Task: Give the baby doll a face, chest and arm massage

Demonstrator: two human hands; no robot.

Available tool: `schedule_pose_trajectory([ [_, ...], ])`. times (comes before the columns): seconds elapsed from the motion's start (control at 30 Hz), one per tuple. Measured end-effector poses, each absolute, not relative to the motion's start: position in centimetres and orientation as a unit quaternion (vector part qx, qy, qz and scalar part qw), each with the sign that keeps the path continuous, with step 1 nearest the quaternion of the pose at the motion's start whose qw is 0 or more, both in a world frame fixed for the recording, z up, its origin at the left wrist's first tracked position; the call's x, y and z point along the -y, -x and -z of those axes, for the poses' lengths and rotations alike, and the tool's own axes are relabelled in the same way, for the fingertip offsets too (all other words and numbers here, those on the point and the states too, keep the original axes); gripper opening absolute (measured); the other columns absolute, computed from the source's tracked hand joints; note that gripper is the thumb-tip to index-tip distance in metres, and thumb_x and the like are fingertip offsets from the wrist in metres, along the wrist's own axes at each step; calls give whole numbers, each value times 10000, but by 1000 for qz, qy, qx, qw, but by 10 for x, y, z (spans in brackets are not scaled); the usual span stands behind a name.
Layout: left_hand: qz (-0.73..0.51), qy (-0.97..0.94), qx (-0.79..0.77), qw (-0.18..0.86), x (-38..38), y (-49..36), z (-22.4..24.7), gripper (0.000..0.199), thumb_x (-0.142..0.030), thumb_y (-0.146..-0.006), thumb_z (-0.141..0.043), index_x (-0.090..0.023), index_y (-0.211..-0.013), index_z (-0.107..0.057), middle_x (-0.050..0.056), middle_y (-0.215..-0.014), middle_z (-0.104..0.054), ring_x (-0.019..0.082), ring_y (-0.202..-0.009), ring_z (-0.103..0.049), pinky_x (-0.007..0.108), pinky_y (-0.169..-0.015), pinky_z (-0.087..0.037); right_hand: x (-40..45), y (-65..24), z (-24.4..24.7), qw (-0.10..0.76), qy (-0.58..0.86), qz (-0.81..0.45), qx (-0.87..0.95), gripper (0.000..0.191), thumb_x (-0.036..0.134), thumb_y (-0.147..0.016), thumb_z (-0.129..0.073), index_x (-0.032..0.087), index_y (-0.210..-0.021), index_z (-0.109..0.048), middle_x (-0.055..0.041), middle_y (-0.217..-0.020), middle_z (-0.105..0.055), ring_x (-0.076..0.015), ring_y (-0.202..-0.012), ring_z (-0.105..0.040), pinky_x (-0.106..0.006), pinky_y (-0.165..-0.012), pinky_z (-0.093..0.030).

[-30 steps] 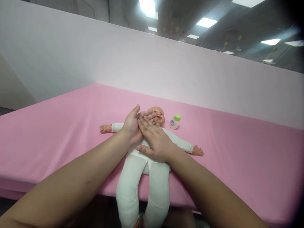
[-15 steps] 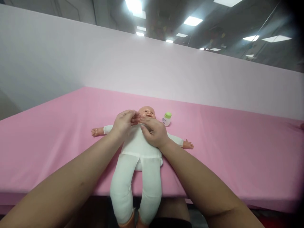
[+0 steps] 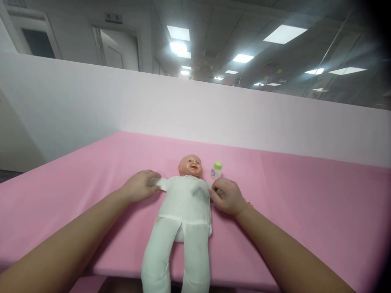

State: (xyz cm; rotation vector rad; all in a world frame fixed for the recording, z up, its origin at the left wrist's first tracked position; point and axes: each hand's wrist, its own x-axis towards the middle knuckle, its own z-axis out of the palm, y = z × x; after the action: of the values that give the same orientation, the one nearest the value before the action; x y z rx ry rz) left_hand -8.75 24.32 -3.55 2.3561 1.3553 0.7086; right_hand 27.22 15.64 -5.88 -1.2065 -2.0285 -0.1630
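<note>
A baby doll (image 3: 187,197) in a white top and white leggings lies on its back, its legs reaching past the front edge of the pink surface. My left hand (image 3: 140,186) is closed around the doll's arm on the left, covering most of the sleeve and the doll's hand. On the other side, my right hand (image 3: 227,196) has its fingers curled on the doll's other arm, close to the shoulder. Only a bit of that doll hand shows behind my wrist. Just beyond my right fingers is a small clear bottle (image 3: 216,171) with a green cap.
A pink sheet (image 3: 284,211) covers the table under the doll. Behind it rises a pale partition (image 3: 183,110), with a doorway (image 3: 119,49) and lit ceiling panels visible past its top.
My hands have moved apart from the doll's neckline to its two arms, left hand leftward and right hand rightward. The doll's face is uncovered. My view has tilted upward.
</note>
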Motion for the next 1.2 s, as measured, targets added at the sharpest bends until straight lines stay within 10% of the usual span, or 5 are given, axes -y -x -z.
schedule_pose_trajectory([
  [0.43,-373,-774,-479,181,-228,66,35,436,-528,-935,-576,-234,-1233,-696,70,-1328,-679,297,-1181,-658,382,-960,-557,-143,-267,50,441,366,-7,819,295,336,-946,-608,220,-1204,-692,-97,-1167,-744,-269,-1076,-686,-443,-955,-543],
  [0.73,-405,-855,-307,100,-224,10,47,282,-260,-1043,-432,-220,-1198,-664,66,-1173,-707,231,-1115,-641,411,-1014,-499,-111,-205,46,260,207,-60,941,528,564,-1020,-479,197,-1358,-650,-96,-1450,-627,-238,-1448,-478,-423,-1234,-332],
  [0.9,-423,-859,-274,86,-228,12,69,289,-135,-998,-427,-193,-1186,-637,90,-1130,-694,232,-1103,-628,417,-1000,-509,-134,-223,55,197,340,-71,917,802,680,-983,-541,232,-1620,-347,-107,-1675,-315,-293,-1568,-256,-532,-1302,-108],
  [1.2,-399,-881,-212,142,-205,23,41,239,-175,-952,-577,-205,-1154,-701,79,-1100,-726,231,-1033,-681,374,-921,-556,-147,-248,51,233,545,-107,798,576,577,-1065,-402,300,-1570,-431,-51,-1551,-532,-294,-1401,-521,-480,-1123,-452],
])
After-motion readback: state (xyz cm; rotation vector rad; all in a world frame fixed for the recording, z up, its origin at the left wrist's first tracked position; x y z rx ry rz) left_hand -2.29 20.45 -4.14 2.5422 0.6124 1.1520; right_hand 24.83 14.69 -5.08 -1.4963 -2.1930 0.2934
